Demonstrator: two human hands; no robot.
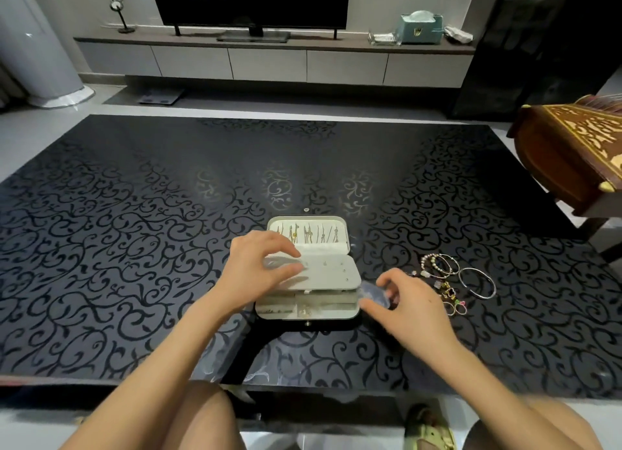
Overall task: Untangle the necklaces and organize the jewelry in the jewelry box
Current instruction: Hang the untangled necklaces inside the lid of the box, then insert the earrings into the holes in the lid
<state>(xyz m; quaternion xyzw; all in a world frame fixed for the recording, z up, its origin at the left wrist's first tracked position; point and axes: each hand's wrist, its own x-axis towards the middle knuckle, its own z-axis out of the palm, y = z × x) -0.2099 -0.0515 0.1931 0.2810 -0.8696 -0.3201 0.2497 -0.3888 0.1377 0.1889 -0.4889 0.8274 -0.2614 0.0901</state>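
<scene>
Left hand [261, 264] lies loosely spread on the flap [331, 271] of the jewelry box [304, 316]; right hand [405, 303] pinches a clear pouch [374, 294]. I'd steady the flap and empty the pouch slowly.

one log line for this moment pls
left hand: resting on flap of open jewelry box | right hand: pinching clear bag at box edge | bracelets, rings: on table right of box

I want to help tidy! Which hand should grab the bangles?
Right hand: bangles lie beside it, right of the jewelry box, though holding clear plastic. Left hand is over the box.
</scene>
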